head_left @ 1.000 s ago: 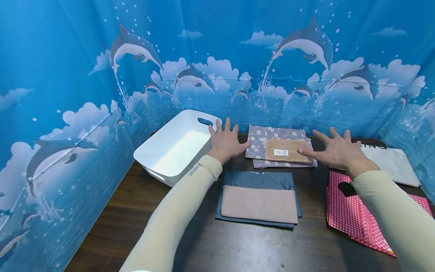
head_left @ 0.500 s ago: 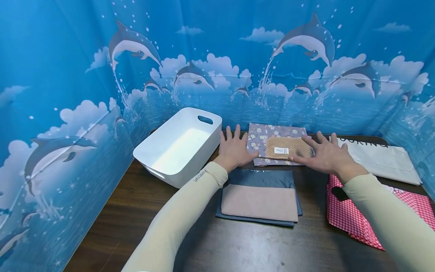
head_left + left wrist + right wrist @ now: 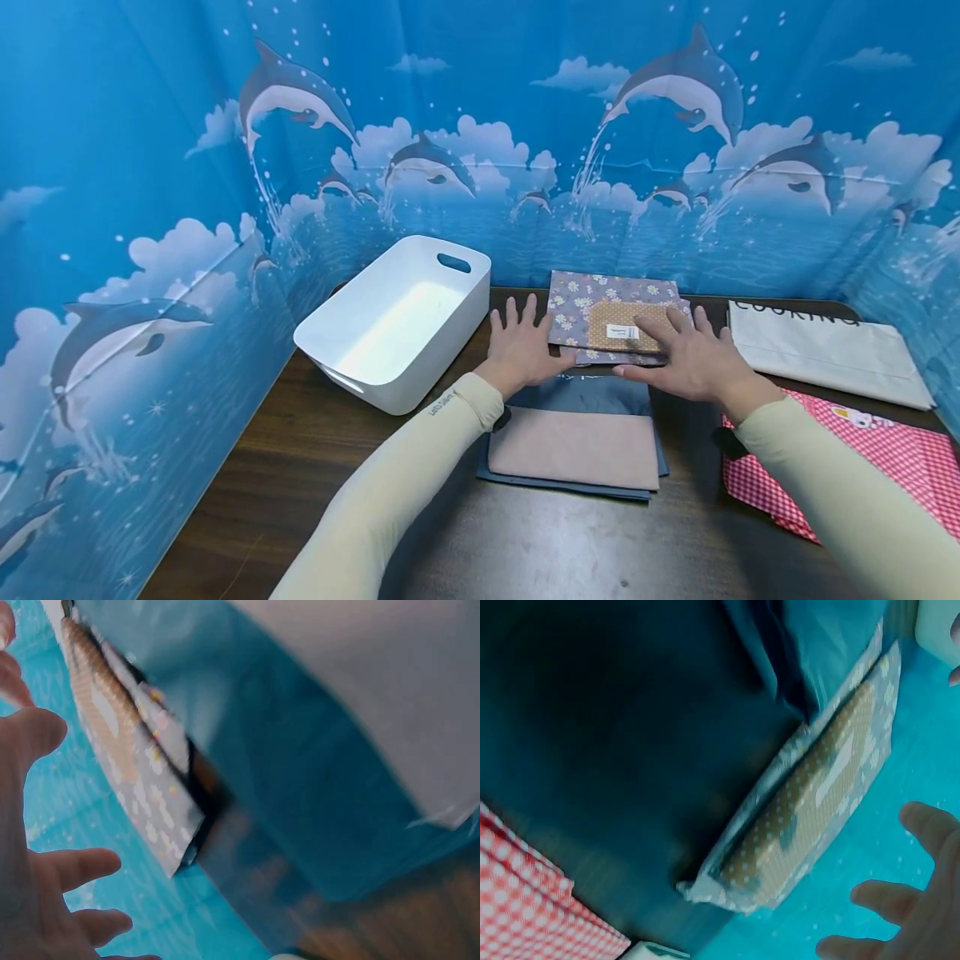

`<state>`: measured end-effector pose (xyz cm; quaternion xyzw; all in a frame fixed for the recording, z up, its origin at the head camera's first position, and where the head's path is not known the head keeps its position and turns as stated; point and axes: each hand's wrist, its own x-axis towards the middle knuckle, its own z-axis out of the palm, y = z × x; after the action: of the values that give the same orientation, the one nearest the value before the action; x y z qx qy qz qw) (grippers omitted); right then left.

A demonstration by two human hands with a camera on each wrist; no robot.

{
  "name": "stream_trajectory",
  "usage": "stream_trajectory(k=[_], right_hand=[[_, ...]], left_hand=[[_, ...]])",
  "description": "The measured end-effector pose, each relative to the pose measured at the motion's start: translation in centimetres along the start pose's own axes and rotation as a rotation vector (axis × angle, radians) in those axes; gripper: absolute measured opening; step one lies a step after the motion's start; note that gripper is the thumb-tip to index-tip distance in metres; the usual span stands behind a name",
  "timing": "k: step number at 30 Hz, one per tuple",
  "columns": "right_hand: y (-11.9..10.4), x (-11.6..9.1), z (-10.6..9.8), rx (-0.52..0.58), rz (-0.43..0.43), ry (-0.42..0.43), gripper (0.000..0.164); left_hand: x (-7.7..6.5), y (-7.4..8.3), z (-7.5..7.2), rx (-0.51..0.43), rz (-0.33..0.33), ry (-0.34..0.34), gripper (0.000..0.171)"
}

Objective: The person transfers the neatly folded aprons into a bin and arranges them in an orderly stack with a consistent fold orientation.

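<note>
Both hands are spread over the table with nothing in them. My left hand [image 3: 519, 346] is above the left end of a folded lilac daisy-print cloth [image 3: 573, 304] and the back of a folded dark blue cloth [image 3: 633, 396] with a pink panel [image 3: 573, 450]. My right hand [image 3: 693, 358], fingers apart, overlaps the right end of the daisy cloth, which shows a tan dotted patch [image 3: 603, 312] with a white label. The left wrist view shows the left hand's fingers [image 3: 82, 866] apart from the cloths; in the right wrist view the right fingers [image 3: 889, 900] are also apart from them.
An open white plastic bin [image 3: 442, 367] with handle holes stands left of the cloths. To the right lie a folded white cloth [image 3: 825, 350] lettered COOKING and a red gingham cloth [image 3: 885, 450]. A blue dolphin-print curtain [image 3: 510, 167] borders the table [image 3: 315, 500].
Both hands have come down and toward the person, the right one also moving left, from beside the gingham and white cloths to over the daisy cloth. The cloths and bin stay put.
</note>
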<state>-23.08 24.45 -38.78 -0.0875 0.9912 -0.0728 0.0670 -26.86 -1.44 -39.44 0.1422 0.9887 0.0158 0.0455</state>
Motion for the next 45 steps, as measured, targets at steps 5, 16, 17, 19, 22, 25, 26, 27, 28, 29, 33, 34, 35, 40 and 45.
stream_trajectory(k=[5, 16, 17, 19, 22, 25, 26, 27, 28, 29, 33, 34, 35, 40, 45], right_hand=[[-1.0, -0.1, 0.7, 0.009, -0.021, -0.006, 0.112], [-2.4, -0.6, 3.1, -0.020, -0.119, -0.011, 0.103], [-2.5, -0.7, 3.3, -0.020, -0.128, -0.010, 0.103], [-2.6, -0.8, 3.6, -0.021, -0.141, -0.007, 0.102], [-2.6, -0.9, 4.1, -0.023, -0.159, 0.002, 0.098], [-2.6, -1.1, 4.5, -0.025, -0.176, 0.009, 0.096], [-2.6, -1.1, 4.7, -0.025, -0.179, 0.008, 0.096], [-2.6, -1.1, 4.7, -0.028, -0.181, 0.008, 0.096], [-2.5, -1.1, 4.8, -0.030, -0.182, 0.008, 0.096], [-2.6, -1.2, 4.8, -0.032, -0.185, 0.009, 0.096], [-2.5, -1.3, 5.1, -0.041, -0.201, 0.025, 0.094], [-2.5, -1.3, 5.2, -0.043, -0.208, 0.033, 0.092], [-2.5, -1.3, 5.3, -0.046, -0.216, 0.042, 0.092], [-2.5, -1.4, 5.6, -0.049, -0.242, 0.086, 0.090], [-2.4, -1.5, 5.7, -0.038, -0.251, 0.099, 0.087]], left_hand=[[-0.6, 0.1, 0.8, 0.007, 0.018, -0.031, 0.086], [-2.1, 0.6, 3.0, -0.038, 0.033, -0.111, 0.083], [-2.2, 0.6, 3.2, -0.040, 0.035, -0.116, 0.082], [-2.4, 0.7, 3.6, -0.036, 0.035, -0.122, 0.080], [-2.7, 0.8, 3.9, -0.021, 0.030, -0.125, 0.078], [-2.9, 0.9, 3.9, -0.002, 0.028, -0.129, 0.077], [-2.9, 0.9, 3.9, 0.001, 0.027, -0.130, 0.077], [-2.9, 0.9, 4.0, 0.004, 0.026, -0.129, 0.077], [-2.9, 0.9, 4.0, 0.006, 0.026, -0.129, 0.076], [-2.9, 0.9, 4.0, 0.006, 0.026, -0.125, 0.076], [-2.7, 0.8, 4.2, -0.007, 0.007, -0.103, 0.080], [-2.7, 0.9, 4.3, -0.011, 0.001, -0.095, 0.081], [-2.7, 0.9, 4.4, -0.017, -0.006, -0.086, 0.082], [-2.6, 0.9, 4.6, -0.032, -0.016, -0.045, 0.083], [-2.7, 1.0, 4.5, -0.024, -0.013, -0.035, 0.082]])
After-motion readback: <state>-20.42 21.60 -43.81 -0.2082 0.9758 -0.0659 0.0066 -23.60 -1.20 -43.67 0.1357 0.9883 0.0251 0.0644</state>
